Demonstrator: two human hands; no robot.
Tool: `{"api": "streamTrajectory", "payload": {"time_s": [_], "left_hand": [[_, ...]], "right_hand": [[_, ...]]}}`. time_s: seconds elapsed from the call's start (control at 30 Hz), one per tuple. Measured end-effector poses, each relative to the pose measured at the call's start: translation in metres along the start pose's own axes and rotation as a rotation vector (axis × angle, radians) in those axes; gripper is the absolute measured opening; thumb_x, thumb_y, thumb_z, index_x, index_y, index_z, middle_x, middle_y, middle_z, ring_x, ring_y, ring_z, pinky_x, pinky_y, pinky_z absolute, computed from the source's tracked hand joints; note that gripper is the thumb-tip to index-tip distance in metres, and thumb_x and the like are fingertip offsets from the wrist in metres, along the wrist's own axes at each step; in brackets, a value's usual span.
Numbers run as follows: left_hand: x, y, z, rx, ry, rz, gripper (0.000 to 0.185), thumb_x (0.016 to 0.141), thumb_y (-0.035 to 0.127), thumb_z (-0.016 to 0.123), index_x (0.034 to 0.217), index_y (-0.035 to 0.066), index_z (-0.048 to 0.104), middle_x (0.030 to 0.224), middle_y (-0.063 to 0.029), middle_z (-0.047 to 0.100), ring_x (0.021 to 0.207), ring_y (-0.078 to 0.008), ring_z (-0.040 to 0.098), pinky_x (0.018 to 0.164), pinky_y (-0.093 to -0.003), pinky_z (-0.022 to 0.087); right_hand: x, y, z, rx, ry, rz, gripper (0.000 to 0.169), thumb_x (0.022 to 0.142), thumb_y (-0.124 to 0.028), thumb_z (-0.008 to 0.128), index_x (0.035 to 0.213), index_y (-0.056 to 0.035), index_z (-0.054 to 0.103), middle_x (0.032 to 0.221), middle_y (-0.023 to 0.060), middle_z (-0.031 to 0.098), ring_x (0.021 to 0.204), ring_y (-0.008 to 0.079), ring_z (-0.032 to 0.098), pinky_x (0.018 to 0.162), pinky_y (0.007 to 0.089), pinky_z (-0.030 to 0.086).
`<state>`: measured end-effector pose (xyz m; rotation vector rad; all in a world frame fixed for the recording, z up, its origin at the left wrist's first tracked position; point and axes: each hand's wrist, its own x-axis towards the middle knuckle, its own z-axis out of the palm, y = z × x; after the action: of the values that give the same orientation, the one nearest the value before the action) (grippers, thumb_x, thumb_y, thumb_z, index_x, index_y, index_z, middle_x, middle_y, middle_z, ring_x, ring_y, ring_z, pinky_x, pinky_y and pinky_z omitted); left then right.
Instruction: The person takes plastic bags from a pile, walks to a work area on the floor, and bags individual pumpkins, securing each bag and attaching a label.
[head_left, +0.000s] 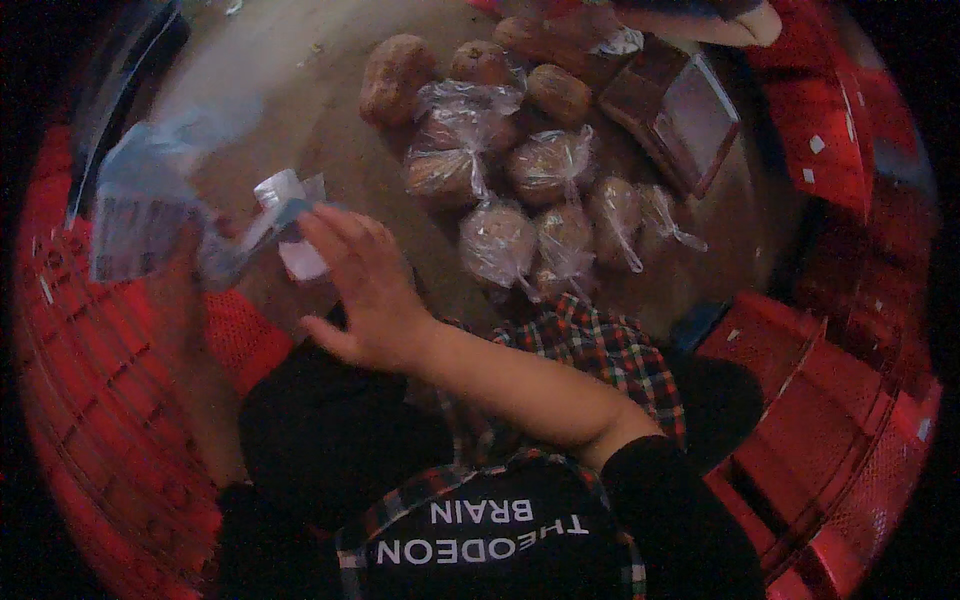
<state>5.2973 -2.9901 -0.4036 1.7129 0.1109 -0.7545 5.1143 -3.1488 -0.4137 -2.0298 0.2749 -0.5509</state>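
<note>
My left hand (178, 259) is blurred at the left, against a pale, striped plastic bundle (139, 225). Crumpled clear plastic (225, 251) stretches from beside it towards a small blue-grey device (291, 215), perhaps a bag-sealing tape dispenser. Over the device's near side lies my right hand (367, 281), fingertips touching it and thumb held apart. Whether those fingers grip it is unclear. A white roll or strip (279, 186) shows at the device's far side, and a pale flat piece (303, 260) sits beside my right fingers. Blur hides what the left fingers close on.
Several brown root vegetables in knotted clear bags (499, 244) lie ahead to the right, with unwrapped ones (397, 79) behind. A brown boxy object with a glossy panel (694, 124) stands beyond. Red plastic crates (787, 375) flank both sides. Another person's arm (705, 28) reaches in at the top.
</note>
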Motion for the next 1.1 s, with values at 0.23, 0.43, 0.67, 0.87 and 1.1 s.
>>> {"api": "streamTrajectory", "payload": {"time_s": [0.23, 0.43, 0.67, 0.87, 1.1], "left_hand": [[0.084, -0.087, -0.047, 0.461, -0.192, -0.045, 0.038, 0.075, 0.016, 0.062, 0.109, 0.001, 0.052, 0.100, -0.0078, 0.057, 0.090, -0.0177, 0.053, 0.079, -0.0299, 0.042], [0.151, -0.148, -0.050, 0.464, -0.187, -0.186, 0.043, 0.067, 0.012, 0.067, 0.105, 0.002, 0.054, 0.097, -0.0081, 0.059, 0.085, -0.0185, 0.055, 0.074, -0.0304, 0.044], [0.188, -0.203, -0.055, 0.711, 0.067, -0.093, 0.052, 0.065, 0.017, 0.070, 0.111, 0.001, 0.049, 0.101, -0.0134, 0.058, 0.090, -0.0239, 0.056, 0.078, -0.0331, 0.044], [0.174, -0.194, -0.049, 0.960, 0.783, 0.424, 0.043, 0.068, 0.012, 0.063, 0.108, 0.001, 0.050, 0.097, -0.0143, 0.057, 0.095, -0.0280, 0.053, 0.083, -0.0336, 0.041], [0.153, -0.075, 0.165, 0.784, -0.279, 0.833, 0.025, 0.065, -0.002, 0.054, 0.089, 0.005, 0.055, 0.086, -0.0138, 0.053, 0.084, -0.0314, 0.051, 0.072, -0.0349, 0.043]], "right_hand": [[-0.099, 0.129, -0.086, -0.420, -0.210, 0.321, 0.033, 0.066, -0.012, 0.062, 0.097, -0.0057, 0.056, 0.099, 0.0123, 0.054, 0.094, 0.0300, 0.050, 0.084, 0.0379, 0.039], [0.009, 0.195, -0.172, -0.445, -0.147, 0.652, 0.033, 0.065, -0.012, 0.062, 0.097, -0.0040, 0.056, 0.102, 0.0132, 0.054, 0.101, 0.0302, 0.048, 0.088, 0.0370, 0.037], [0.092, 0.269, -0.115, -0.959, -0.551, 0.292, 0.045, 0.058, -0.010, 0.067, 0.101, -0.0184, 0.058, 0.118, 0.0097, 0.044, 0.112, 0.0321, 0.038, 0.096, 0.0504, 0.027], [0.076, 0.305, -0.146, -1.038, -1.106, -0.019, 0.021, 0.070, -0.013, 0.055, 0.090, -0.0154, 0.060, 0.092, 0.0068, 0.057, 0.096, 0.0250, 0.051, 0.091, 0.0484, 0.029], [0.082, 0.234, -0.140, -0.646, -1.003, -0.087, 0.013, 0.059, -0.011, 0.058, 0.072, -0.0129, 0.055, 0.066, 0.0064, 0.055, 0.071, 0.0252, 0.055, 0.075, 0.0378, 0.035]]}}
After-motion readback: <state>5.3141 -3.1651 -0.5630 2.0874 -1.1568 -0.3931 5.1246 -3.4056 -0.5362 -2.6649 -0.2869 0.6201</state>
